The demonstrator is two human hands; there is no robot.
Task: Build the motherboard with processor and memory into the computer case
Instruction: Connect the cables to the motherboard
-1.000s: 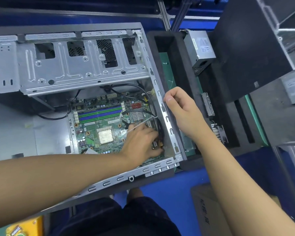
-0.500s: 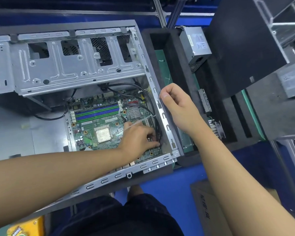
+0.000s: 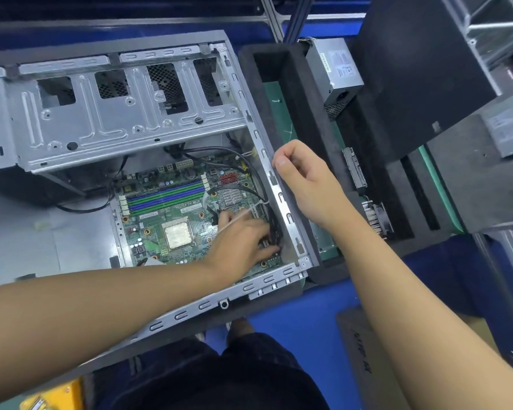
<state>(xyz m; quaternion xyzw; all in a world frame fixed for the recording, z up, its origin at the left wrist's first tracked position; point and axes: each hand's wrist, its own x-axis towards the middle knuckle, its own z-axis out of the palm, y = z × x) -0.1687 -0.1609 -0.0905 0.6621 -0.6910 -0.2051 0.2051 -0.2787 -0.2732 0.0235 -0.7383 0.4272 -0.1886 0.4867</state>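
The left hand is pinching its grip on the black cables at the right edge of the motherboard, which is lying inside the computer case mid-frame, while the right hand is resting curled on the case's right rim, its grip impossible to tell.

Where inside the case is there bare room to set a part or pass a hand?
Free: the bare case floor left of the motherboard, below the drive cage. Crowded: the board's right edge, where the left hand grips black cables beside the case rim under the right hand.
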